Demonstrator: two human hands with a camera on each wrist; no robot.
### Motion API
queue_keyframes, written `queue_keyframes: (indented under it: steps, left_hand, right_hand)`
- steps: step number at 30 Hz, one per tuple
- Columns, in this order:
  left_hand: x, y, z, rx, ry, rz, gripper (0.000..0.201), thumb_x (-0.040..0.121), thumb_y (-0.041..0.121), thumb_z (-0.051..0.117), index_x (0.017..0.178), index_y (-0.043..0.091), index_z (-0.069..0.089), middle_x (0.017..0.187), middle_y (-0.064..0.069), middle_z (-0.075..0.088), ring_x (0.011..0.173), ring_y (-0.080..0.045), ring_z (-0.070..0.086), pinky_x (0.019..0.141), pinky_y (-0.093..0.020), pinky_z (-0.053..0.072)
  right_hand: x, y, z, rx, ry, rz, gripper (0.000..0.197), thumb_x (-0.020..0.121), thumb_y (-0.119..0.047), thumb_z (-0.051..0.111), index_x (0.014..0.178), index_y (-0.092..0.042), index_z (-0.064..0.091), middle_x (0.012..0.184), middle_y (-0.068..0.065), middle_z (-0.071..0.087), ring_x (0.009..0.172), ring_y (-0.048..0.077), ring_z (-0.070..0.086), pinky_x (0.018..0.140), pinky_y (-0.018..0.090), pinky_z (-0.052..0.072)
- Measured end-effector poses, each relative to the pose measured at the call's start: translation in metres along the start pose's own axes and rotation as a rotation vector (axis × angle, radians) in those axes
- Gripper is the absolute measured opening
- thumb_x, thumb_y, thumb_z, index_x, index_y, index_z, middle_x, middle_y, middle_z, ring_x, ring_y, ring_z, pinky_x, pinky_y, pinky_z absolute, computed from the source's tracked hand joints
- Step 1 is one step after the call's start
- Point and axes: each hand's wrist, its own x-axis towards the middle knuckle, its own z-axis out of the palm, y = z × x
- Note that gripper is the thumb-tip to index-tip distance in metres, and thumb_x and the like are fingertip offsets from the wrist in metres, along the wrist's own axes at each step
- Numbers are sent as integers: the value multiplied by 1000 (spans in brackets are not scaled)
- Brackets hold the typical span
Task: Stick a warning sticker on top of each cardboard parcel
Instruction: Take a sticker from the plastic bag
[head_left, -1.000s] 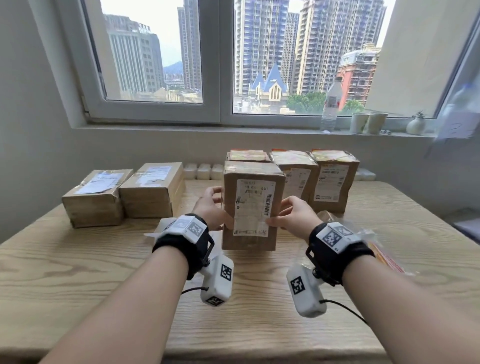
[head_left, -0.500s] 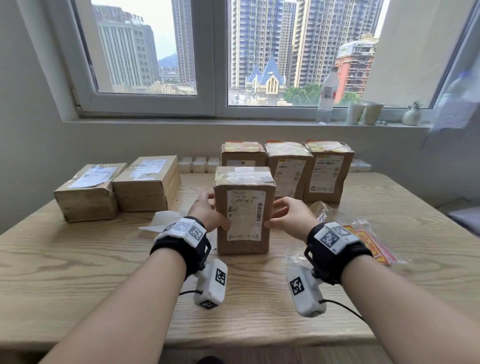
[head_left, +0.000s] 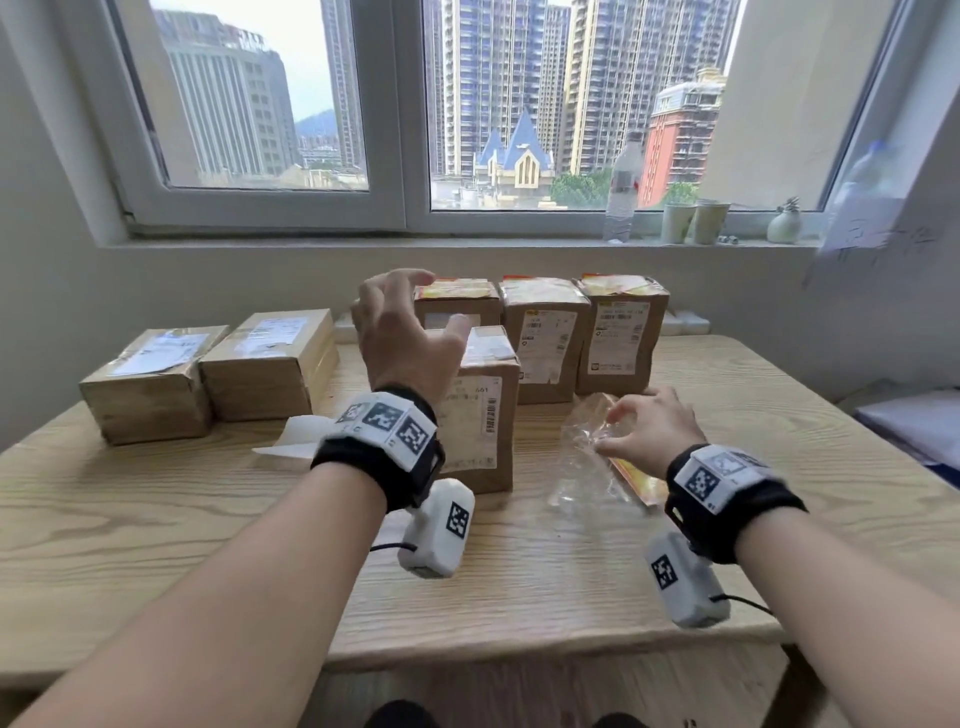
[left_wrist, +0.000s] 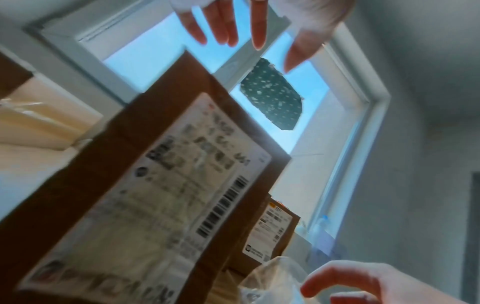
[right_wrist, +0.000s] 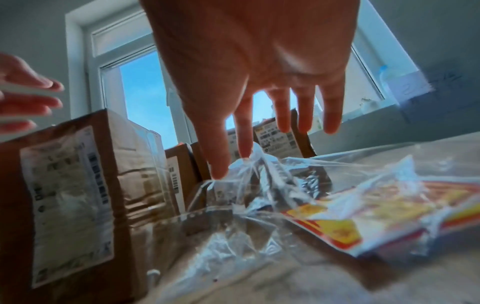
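A tall brown cardboard parcel (head_left: 483, 431) (left_wrist: 155, 185) (right_wrist: 72, 195) stands at the table's middle, its printed label facing me and only clear tape on top. My left hand (head_left: 436, 306) (left_wrist: 259, 47) hovers over its top with the fingers spread and nothing in them. Behind stand three like parcels (head_left: 543, 338), each with a yellow-red sticker on top. My right hand (head_left: 605, 431) (right_wrist: 233, 162) reaches down onto a crumpled clear bag (head_left: 582, 467) (right_wrist: 259, 205), thumb and forefinger touching its mouth. Inside lies a stack of yellow-red stickers (head_left: 636, 475) (right_wrist: 363, 209).
Two flat parcels (head_left: 156, 379) (head_left: 270, 358) lie at the left of the wooden table (head_left: 156, 519). A white backing sheet (head_left: 296, 441) lies left of the front parcel. On the windowsill stand a water bottle (head_left: 621, 192), two cups (head_left: 696, 221) and a small vase (head_left: 784, 226).
Both hands have let go of the front parcel's sides. The left hand has risen above the parcel's top, and the right hand has moved right onto the sticker bag.
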Motion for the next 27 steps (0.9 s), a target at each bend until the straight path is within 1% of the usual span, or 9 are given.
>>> queue_keyframes:
  steps: [3,5,7,10,12,18,21,23,27]
  left_hand:
    - [-10,25,15,28,-43,158,8,79,11,64,84,16,68,92,3,59,88,-12,54,82,-21,46]
    - [-20,42,26,-58,-240,198,9,82,6,63,80,12,69,79,4,63,66,-1,51,63,-8,45]
    - [-34,55,42,-77,-468,190,11,83,6,62,81,13,71,77,4,67,64,1,55,59,-5,43]
    - [-54,60,74,-29,-828,26,15,82,5,62,80,10,76,79,-2,74,76,-15,70,74,-25,59]
    - [-65,52,95,29,-1017,-118,20,81,1,60,82,9,78,79,-6,75,78,-19,71,79,-34,60]
    - [-81,21,134,172,-1061,-275,28,87,-1,58,105,15,74,108,-4,70,97,-17,65,79,-24,53]
    - [-82,15,144,202,-1080,-314,26,88,-5,55,110,4,67,95,-10,67,65,-14,69,49,-20,54]
    - [-82,13,150,256,-1068,-283,22,87,-6,56,103,5,65,92,-9,65,72,-13,68,38,-17,46]
    - [-84,7,169,277,-1071,-313,22,89,-1,50,102,8,64,90,-9,71,67,-22,73,56,-31,60]
  right_hand:
    - [-3,11,4,51,-31,26,28,78,-43,74,95,-22,69,107,0,63,88,15,55,78,26,44]
    - [-3,15,2,60,29,37,35,80,-53,67,80,-19,72,84,-3,70,76,14,59,68,26,45]
    - [-3,19,-3,74,101,57,38,79,-55,65,72,-19,73,74,-3,71,74,15,64,67,28,50]
    - [1,23,-10,133,135,49,7,77,-30,69,71,-27,67,81,-5,71,79,16,65,75,31,55]
    - [3,26,-12,241,116,31,13,75,-16,68,71,-28,63,79,-6,70,78,16,67,76,34,58]
    - [5,38,-17,638,20,-12,12,84,-9,65,92,-17,59,84,12,70,63,22,69,59,36,59]
    - [15,52,-11,548,35,76,9,91,-20,58,99,-15,60,91,8,73,80,21,70,77,39,58]
    - [22,63,-6,349,-17,142,21,90,-21,59,109,-17,62,111,5,67,99,21,64,88,37,52]
    - [28,66,6,220,-169,162,48,81,-12,68,127,-19,57,126,5,58,108,19,56,85,29,48]
